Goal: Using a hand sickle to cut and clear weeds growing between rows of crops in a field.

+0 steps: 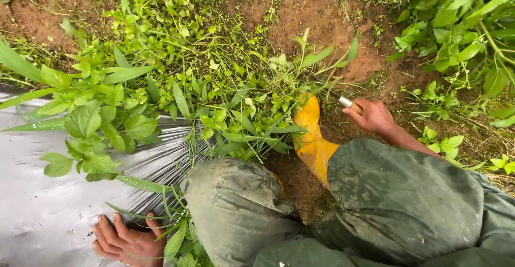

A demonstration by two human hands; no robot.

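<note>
Fingers (110, 235) of the left hand (129, 243) lie pressed together, flat on the silver plastic sheet (43, 202) among weeds (161, 101). The right hand (373, 116) is closed around a wooden tool handle (350, 104) just beside the yellow boot (312, 138), over bare soil (322, 20). No container is in view.

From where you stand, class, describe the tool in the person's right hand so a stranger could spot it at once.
Start at the yellow rubber boot planted in the reddish soil among the weeds. Just to its right, the right hand is closed around a short tool handle. It is the only wooden, metal-collared piece among the plants; its working end is hidden in the weeds.
</note>
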